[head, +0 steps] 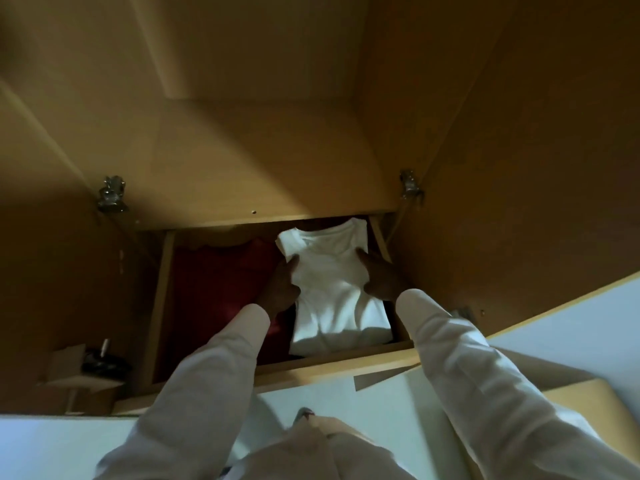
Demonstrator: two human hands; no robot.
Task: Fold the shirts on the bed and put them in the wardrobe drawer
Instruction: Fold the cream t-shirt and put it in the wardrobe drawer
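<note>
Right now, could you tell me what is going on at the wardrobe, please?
A person is setting a folded white shirt into the right side of the open wardrobe drawer. The left hand and the right hand lie against its two sides, fingers stretched out. A dark red garment lies in the drawer's left side.

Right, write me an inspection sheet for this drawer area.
Surface: open wooden drawer, front rim near the person.
Job's things: folded white shirt lies in drawer's right side; dark red garment beside it, left.
Clutter: dim boxes and a dark object, lower left.
Grippers: left hand and right hand touch the shirt's two sides.
Cables: nothing seen.
Surroundings: wardrobe interior, metal hinge on each side.
</note>
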